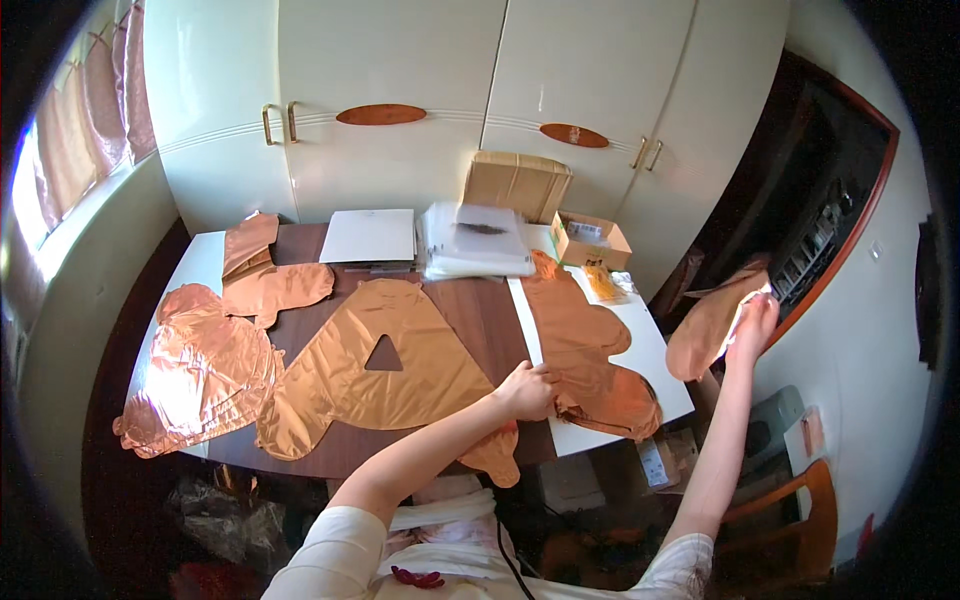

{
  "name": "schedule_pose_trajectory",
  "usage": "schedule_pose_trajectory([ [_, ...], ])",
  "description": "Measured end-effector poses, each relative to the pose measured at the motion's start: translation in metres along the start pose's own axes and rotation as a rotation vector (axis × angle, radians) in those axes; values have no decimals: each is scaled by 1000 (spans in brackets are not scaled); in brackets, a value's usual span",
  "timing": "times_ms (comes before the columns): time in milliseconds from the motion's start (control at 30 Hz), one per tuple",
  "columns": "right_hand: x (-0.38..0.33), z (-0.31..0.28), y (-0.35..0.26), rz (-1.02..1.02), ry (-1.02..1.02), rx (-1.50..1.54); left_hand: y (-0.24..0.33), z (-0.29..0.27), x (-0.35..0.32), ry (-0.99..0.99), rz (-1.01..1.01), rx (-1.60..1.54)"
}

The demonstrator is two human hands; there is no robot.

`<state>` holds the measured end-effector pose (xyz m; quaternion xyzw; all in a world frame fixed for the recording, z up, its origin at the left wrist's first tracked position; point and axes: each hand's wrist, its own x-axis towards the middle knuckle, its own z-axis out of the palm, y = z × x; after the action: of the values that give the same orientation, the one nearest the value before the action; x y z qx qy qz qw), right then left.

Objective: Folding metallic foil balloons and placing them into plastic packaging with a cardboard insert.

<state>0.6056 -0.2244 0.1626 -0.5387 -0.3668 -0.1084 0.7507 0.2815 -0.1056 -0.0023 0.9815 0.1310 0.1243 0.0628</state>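
Note:
My left hand [528, 390] is closed at the left edge of a flat, uninflated copper foil balloon [580, 340] with rounded lobes, its fingertips pinched against that edge. Out past the table's right side, my right hand [755, 318] grips another folded copper foil balloon [712, 325], which hangs in the air with a white strip showing by the fingers. A large A-shaped copper foil balloon [400, 330] lies flat across the middle. Crinkled, shiny foil balloon [215, 370] covers the table's left end, with a narrower foil balloon [275, 285] behind it.
Along the back stand a white flat box [368, 238], a stack of clear plastic bags [475, 240], a cardboard box [515, 185] and a small open carton [590, 240]. A bag with orange contents [605, 283] lies before the carton. A wooden chair [820, 510] stands lower right.

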Motion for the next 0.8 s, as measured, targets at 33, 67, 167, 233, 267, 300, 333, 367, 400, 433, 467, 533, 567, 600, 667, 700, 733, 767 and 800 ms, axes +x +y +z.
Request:
schedule_pose_trajectory([
  [33, -4, 12, -9, -46, -128, -41, 2, -5, -3, 97, -12, -11],
  [67, -24, 34, -33, -136, -221, -231, 2, -9, -8, 193, -35, -18],
  [167, -75, 74, -82, -333, -639, -490, -9, -32, -5, 69, -459, -1043],
  [233, -121, 99, -115, -234, -933, -649, -31, -34, -7, 153, -487, -1841],
  [267, -140, 101, -103, -428, -1031, -536, -29, -48, -10, 157, -523, -2064],
  [300, -162, 103, -105, -422, -1101, -560, -19, -76, -20, 159, -557, -2053],
  [333, -183, 109, -113, -530, -1226, -603, -17, -97, -34, 153, -559, -2006],
  [367, -206, 113, -108, -572, -1252, -539, -24, -93, -40, 123, -537, -1895],
  [400, -223, 118, -108, -704, -1258, -535, -30, -86, -43, 89, -519, -1785],
  [433, -239, 121, -104, -742, -1302, -455, -21, -98, -48, 89, -458, -1600],
  [467, -253, 124, -101, -741, -1371, -469, -23, -92, -54, 40, -472, -1493],
  [533, -278, 127, -93, -759, -1391, -463, -32, -83, -59, -98, -409, -1182],
  [567, -285, 127, -91, -752, -1398, -434, -29, -81, -59, -153, -457, -1130],
  [600, -291, 126, -89, -745, -1405, -408, -27, -81, -58, -155, -458, -1130],
  [667, -299, 125, -86, -742, -1382, -346, -23, -80, -55, -253, -426, -869],
  [700, -301, 124, -87, -751, -1396, -377, -24, -70, -50, -277, -408, -828],
  [733, -303, 122, -88, -762, -1409, -409, -21, -65, -46, -280, -404, -829],
  [767, -305, 121, -85, -759, -1408, -415, -18, -62, -40, -301, -388, -760],
  [800, -309, 119, -81, -747, -1455, -427, -14, -56, -34, -321, -370, -691],
])
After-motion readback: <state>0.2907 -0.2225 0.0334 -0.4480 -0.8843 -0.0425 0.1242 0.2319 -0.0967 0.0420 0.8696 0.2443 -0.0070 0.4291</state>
